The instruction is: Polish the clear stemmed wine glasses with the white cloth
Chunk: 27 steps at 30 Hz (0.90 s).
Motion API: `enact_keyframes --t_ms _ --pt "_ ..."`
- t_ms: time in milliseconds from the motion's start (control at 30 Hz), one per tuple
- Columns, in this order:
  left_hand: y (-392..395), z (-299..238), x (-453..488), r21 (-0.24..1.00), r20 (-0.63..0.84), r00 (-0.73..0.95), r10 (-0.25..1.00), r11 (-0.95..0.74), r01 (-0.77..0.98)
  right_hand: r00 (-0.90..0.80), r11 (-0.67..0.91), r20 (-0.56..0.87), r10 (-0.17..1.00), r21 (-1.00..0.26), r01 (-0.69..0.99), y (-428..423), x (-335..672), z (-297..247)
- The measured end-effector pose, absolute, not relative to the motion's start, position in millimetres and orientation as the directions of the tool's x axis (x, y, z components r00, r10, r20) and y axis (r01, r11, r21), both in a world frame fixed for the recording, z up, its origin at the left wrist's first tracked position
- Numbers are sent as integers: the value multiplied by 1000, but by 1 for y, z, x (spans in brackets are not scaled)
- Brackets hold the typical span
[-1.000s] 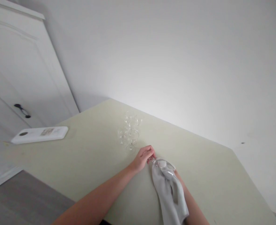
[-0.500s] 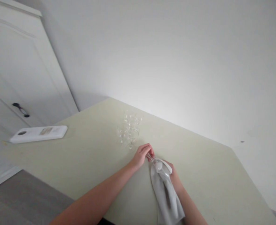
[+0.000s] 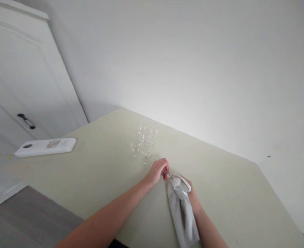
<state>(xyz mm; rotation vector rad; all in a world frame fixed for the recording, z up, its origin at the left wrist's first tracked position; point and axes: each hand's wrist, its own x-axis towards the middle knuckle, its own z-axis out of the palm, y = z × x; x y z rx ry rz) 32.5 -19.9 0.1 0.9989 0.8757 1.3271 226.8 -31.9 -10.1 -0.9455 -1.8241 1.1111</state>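
My left hand (image 3: pixel 157 170) is closed on the stem of a clear stemmed glass (image 3: pixel 179 182) that lies tilted over the pale green table (image 3: pixel 95 175). My right hand (image 3: pixel 192 196) grips a grey cloth (image 3: pixel 181 213), part of it pushed into the glass bowl, the rest hanging down over my wrist. Most of the right hand's fingers are hidden by the cloth. Just beyond my left hand stands a cluster of several small clear stemmed glasses (image 3: pixel 144 143).
A white rectangular board (image 3: pixel 46 147) lies at the table's left corner. A white cabinet door with a dark handle (image 3: pixel 25 121) is on the left, and a bare white wall runs behind the table. Grey floor (image 3: pixel 18 220) shows at lower left.
Both hands with the glass and cloth shifted slightly; the cloth has been worked further into the glass bowl. The standing glasses have not moved.
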Motion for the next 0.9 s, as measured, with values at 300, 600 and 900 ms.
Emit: enact_keyframes --t_ms 300,600,900 --pt "-18 -1 34 925 -6 81 997 36 -379 -463 315 214 860 -937 153 -35 221 -5" --pt "-20 3 34 908 -9 85 996 44 -417 -468 287 188 863 -947 147 -36 217 0" --pt "-18 -1 34 912 -34 90 995 68 -405 -464 275 178 867 -950 148 -36 217 -3"
